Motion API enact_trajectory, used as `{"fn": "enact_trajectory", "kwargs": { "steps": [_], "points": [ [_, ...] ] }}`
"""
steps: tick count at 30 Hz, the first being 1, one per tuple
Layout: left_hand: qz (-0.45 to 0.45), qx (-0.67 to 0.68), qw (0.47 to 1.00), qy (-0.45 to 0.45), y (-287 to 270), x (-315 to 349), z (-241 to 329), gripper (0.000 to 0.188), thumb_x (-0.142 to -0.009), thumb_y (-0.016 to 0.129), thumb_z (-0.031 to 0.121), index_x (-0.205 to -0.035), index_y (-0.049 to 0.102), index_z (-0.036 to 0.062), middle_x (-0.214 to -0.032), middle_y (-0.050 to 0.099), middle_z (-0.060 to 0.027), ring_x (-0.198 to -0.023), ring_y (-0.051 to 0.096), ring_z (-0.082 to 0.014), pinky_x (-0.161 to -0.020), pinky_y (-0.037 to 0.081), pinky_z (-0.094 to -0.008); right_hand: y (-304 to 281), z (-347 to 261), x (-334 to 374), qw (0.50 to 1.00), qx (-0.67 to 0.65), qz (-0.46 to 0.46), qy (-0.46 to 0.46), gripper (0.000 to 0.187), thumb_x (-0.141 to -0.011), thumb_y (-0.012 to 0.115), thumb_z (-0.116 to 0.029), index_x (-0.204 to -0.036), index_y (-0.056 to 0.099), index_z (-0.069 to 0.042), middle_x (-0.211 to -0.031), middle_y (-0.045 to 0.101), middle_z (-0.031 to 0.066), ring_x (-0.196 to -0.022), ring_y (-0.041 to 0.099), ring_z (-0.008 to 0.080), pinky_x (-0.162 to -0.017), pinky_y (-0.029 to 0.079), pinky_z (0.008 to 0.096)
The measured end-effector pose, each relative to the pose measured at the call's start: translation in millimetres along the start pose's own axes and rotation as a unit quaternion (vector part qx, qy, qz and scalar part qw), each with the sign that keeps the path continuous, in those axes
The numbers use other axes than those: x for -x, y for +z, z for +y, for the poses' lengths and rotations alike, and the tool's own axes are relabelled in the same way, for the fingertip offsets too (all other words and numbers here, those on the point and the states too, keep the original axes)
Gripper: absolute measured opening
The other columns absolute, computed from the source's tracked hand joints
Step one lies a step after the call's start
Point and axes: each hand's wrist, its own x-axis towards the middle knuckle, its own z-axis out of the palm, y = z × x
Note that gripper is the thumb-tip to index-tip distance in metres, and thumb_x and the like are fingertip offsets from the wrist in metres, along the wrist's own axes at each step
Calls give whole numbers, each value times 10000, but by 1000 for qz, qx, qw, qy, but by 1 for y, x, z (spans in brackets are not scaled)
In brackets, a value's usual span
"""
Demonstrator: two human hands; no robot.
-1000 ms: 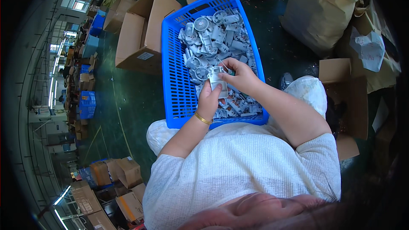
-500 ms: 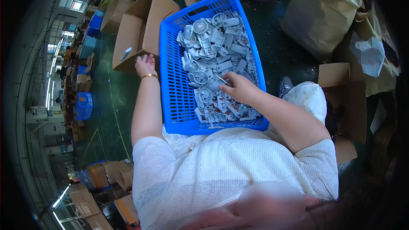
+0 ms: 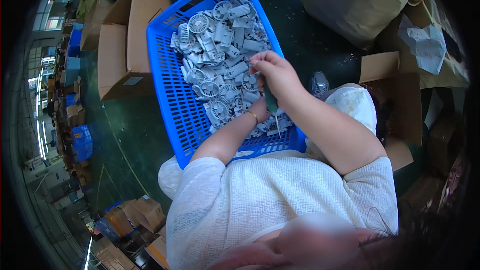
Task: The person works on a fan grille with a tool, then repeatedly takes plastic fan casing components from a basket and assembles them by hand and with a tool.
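Right hand (image 3: 276, 76) over the right part of the blue basket (image 3: 161, 77), palm turned inward, thumb and forefinger drawn together at the far-left tip; remaining fingers curled around a green-handled tool (image 3: 270, 102), its thin pale shaft pointing toward the near rim. Right elbow bent and held out to the right, forearm slanting far and left. Left forearm crosses the basket's near-left rim, running far and right; gold bracelet (image 3: 254, 115) at the wrist. Left hand (image 3: 259, 107) low among the pieces, just beside the tool, partly hidden; cannot tell whether it grips anything. Pale fan parts (image 3: 229, 93), round grilles and casings, heaped in the basket. Open cardboard box (image 3: 114, 60) beyond the basket's left side; grey shoe (image 3: 319, 84) on the floor to the right.
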Motion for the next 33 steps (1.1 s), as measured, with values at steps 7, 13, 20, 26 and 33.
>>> {"fn": "enact_trajectory", "kwargs": {
  "steps": [7,13,20,26,33],
  "points": [
    [6,-17,999,-40,42,-47,-11,299,-725,582,170,-986,558,24,-899,603,-182,-831,587,-333,-755,465,-373,7,16,3,998,-30,-40,43,110,-833,537,-148,-881,515,-51,-718,551,21,-469,444,63,-401,350,207],
    [-8,-7,997,-71,41,-47,-23,271,-723,575,157,-958,546,24,-862,599,-184,-800,586,-336,-724,466,-380,12,22,5,994,-24,-39,96,74,-835,526,-123,-891,526,-74,-736,552,25,-530,460,77,-477,372,213],
    [40,64,991,-112,4,-10,-24,239,-721,567,141,-926,533,24,-819,595,-187,-765,584,-340,-687,467,-388,6,27,-3,998,-23,-12,49,62,-830,530,-134,-859,537,-80,-725,553,15,-569,448,75,-496,371,220],
    [232,253,933,-112,-80,67,-5,212,-711,615,139,-852,505,25,-733,548,-134,-632,544,-250,-597,456,-342,1,30,-7,999,22,-9,32,77,-828,538,-146,-861,530,-77,-724,551,19,-552,455,89,-492,380,232],
    [466,99,872,-114,-144,139,24,310,-709,700,169,-743,422,37,-720,435,-95,-612,448,-226,-564,397,-320,0,37,-9,995,90,-31,29,131,-821,559,-184,-882,540,-70,-737,560,24,-547,457,86,-483,385,227]
  ]
}}
